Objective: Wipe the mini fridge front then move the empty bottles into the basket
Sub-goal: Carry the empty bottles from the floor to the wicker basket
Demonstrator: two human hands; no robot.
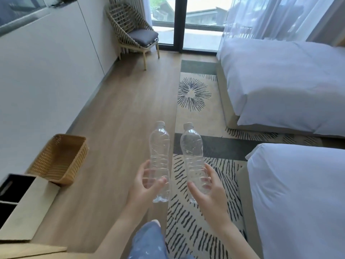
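I hold two clear, empty plastic bottles with white caps upright in front of me. My left hand (144, 186) grips the lower part of the left bottle (159, 146). My right hand (207, 187) grips the lower part of the right bottle (191, 146). The woven tan basket (46, 161) sits empty on the wooden floor against the white wall, to the left of my hands and about level with them. The mini fridge is not in view.
A dark open-fronted cabinet (11, 191) stands at the lower left beside the basket. Two white beds (289, 184) fill the right side on a patterned rug (194, 94). A wicker chair (134, 32) stands by the glass door at the far end.
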